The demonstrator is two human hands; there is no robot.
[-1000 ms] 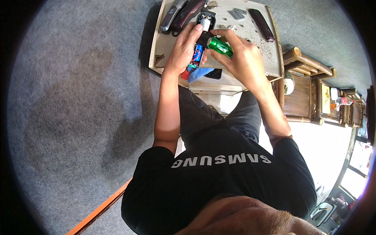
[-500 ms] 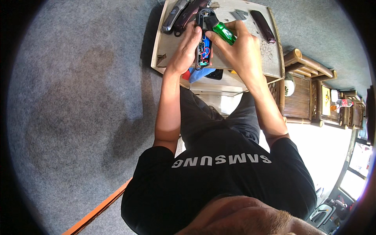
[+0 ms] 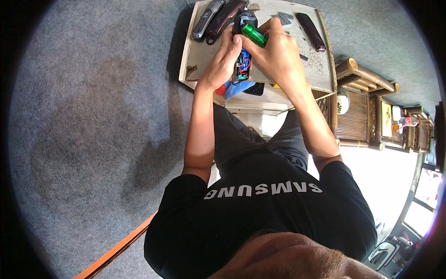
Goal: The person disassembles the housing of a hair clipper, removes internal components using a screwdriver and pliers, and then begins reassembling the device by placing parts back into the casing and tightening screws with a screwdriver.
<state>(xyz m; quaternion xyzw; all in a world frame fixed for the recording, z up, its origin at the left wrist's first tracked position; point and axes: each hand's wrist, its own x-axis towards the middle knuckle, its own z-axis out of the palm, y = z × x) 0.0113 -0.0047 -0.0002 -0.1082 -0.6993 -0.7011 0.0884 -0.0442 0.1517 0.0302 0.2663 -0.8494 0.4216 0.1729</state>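
Observation:
My left hand (image 3: 221, 64) is closed around the left side of an opened hair clipper (image 3: 244, 65), held upright over the near part of the small table. Its casing is off, so a blue cell, red wires and a bit of green circuit board show. My right hand (image 3: 280, 55) grips a tool with a shiny, see-through green handle (image 3: 255, 36) across the clipper's upper part. The right thumb meets the left thumb near the clipper's middle. I cannot make out the tool's working end, and my fingers hide part of the clipper.
Two more clippers, one grey (image 3: 207, 19) and one dark maroon (image 3: 226, 21), lie at the table's far left. A long maroon casing (image 3: 310, 31) lies at right, near small metal blades (image 3: 284, 17). A blue cloth (image 3: 239, 89) sits below the near edge. Bamboo seats (image 3: 355, 114) stand right.
My right hand has turned and shifted slightly left, bringing the green handle over the clipper. The tool's black end no longer shows clearly. A small dark strip on the table beside my right hand is now visible.

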